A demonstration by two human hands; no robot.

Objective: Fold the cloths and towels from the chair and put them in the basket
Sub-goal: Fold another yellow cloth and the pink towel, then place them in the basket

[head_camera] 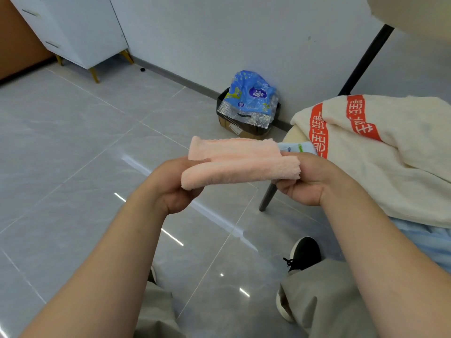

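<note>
A small pink towel (239, 162), folded into a narrow strip, hangs in the air in front of me. My left hand (175, 189) grips its left end and my right hand (307, 181) grips its right end. To the right stands the chair (268, 196) with a cream towel (395, 157) bearing red printed bands heaped on it. A light blue cloth (296, 147) peeks out at the seat's near edge, and more light blue fabric (429, 240) hangs below the cream towel. No basket is in view.
A cardboard box lined with a black bag (244, 125) holds a blue plastic package (251, 93) against the wall. A white drawer cabinet (73, 28) on gold legs stands far left. A black pole (366, 59) rises behind the chair. Grey floor tiles (73, 167) spread around my feet.
</note>
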